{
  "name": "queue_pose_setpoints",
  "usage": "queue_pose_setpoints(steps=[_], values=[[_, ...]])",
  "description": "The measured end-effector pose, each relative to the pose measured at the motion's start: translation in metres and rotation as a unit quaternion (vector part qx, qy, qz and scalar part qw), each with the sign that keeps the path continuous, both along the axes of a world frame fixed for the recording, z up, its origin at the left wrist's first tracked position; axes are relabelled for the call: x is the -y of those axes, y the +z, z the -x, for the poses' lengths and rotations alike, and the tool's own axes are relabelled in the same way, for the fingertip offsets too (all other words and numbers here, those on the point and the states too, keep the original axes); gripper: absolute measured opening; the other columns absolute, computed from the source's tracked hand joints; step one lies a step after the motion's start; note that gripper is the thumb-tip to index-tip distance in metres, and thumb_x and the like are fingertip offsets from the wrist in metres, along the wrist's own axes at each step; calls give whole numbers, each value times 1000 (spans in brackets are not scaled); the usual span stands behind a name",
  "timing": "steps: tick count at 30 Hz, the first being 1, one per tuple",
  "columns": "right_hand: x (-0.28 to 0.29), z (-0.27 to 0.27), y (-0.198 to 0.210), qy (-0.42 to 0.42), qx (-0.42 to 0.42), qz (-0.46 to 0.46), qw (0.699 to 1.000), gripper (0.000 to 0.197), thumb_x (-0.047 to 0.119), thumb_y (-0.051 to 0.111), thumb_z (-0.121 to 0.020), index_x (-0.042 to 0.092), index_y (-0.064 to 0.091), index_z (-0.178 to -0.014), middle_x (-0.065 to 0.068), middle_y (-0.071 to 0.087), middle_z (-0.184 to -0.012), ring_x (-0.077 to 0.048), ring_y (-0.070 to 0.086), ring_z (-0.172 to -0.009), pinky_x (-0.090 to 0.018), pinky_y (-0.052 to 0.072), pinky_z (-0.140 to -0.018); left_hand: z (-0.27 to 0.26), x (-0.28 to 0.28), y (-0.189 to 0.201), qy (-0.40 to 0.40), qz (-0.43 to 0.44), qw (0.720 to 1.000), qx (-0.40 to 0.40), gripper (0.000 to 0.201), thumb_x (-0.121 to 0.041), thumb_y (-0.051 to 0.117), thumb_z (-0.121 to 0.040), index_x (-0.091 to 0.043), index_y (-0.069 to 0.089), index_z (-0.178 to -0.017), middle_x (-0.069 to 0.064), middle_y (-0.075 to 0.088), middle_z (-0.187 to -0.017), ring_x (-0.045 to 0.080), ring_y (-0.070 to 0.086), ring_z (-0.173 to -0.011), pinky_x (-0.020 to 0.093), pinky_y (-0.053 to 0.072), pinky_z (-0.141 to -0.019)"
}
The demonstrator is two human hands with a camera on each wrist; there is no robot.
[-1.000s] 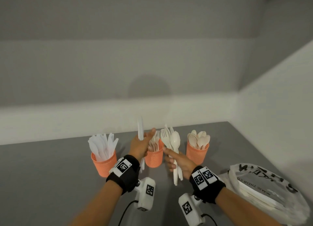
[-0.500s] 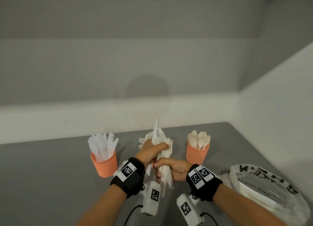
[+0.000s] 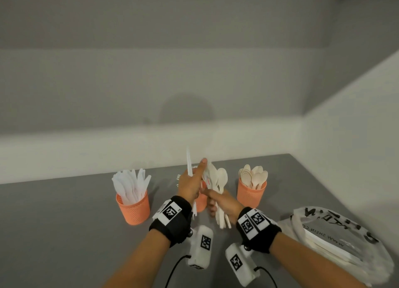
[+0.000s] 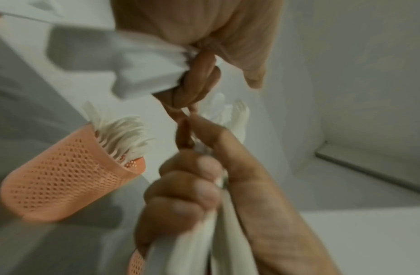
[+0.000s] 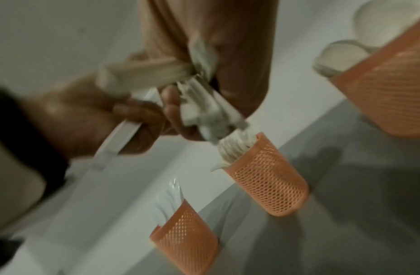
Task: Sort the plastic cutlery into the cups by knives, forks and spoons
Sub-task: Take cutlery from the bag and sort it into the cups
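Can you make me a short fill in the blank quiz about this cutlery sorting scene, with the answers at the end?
1. The cup of knives stands farthest to the person's ____.
2. The cup on the far right holds only ____.
3. All three cups are coloured ____.
4. The right hand has its grip on a bundle of cutlery, and the left hand holds a single white ____ upright.

Answers: left; spoons; orange; knife

Three cups orange, tiny mesh-hole pattern all over. Knives in cup left of left hand bright white; spoons right of right hand more cream. Wristbands black, white patches with black square codes. Table plain grey. Bag right of right hand clear-whitish, black lettering.
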State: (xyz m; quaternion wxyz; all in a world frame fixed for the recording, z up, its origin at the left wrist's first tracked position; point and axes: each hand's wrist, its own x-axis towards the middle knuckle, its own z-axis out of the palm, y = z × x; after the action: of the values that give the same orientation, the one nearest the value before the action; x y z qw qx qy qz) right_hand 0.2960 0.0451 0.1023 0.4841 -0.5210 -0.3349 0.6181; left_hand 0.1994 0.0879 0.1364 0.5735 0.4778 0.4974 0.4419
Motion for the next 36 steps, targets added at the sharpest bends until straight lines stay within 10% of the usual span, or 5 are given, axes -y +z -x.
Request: queue_pose_setpoints(steps=[4,14,19,23,36], values=[[5,-13,10,85,-85,47,992,17,26,49,-95,17,51,-80,8,42,-39,-2,34,-29,-13,29,-32,13,-8,-5,-14,29,999,11,29,-30,58,-89,-2,61,-96,4,56,-73,2,25,-24,13,21,-30],[8,-14,11,123,-76,57,988,11,26,52,-92,17,52,-85,7,46,-42,-2,37,-32,-12,32,-35,8,-5,4,-34,-85,995,-50,29,-31,60,-88,-12,57,-66,-11,46,-33,1,40,-28,10,32,-35],[10,-11,7,71,-58,47,995,9,22,55,-92,14,57,-90,1,55,-51,-5,42,-35,-15,37,-35,1,-12,-6,36,-155,975,-152,30,-21,54,-90,-2,63,-69,9,58,-54,24,56,-53,40,52,-63],[9,-10,4,44,-79,35,995,13,20,53,-93,7,55,-91,-5,64,-60,-9,49,-39,-18,42,-37,3,-16,-3,100,-179,971,-124,24,-15,45,-94,-12,64,-79,1,59,-63,17,56,-56,20,46,-54],[1,-12,6,48,-55,32,997,21,20,47,-96,4,59,-88,-7,69,-63,-14,63,-48,-22,51,-45,2,-1,-20,66,-116,984,-120,31,-24,38,-99,-7,50,-75,5,57,-62,18,56,-56,16,42,-48]])
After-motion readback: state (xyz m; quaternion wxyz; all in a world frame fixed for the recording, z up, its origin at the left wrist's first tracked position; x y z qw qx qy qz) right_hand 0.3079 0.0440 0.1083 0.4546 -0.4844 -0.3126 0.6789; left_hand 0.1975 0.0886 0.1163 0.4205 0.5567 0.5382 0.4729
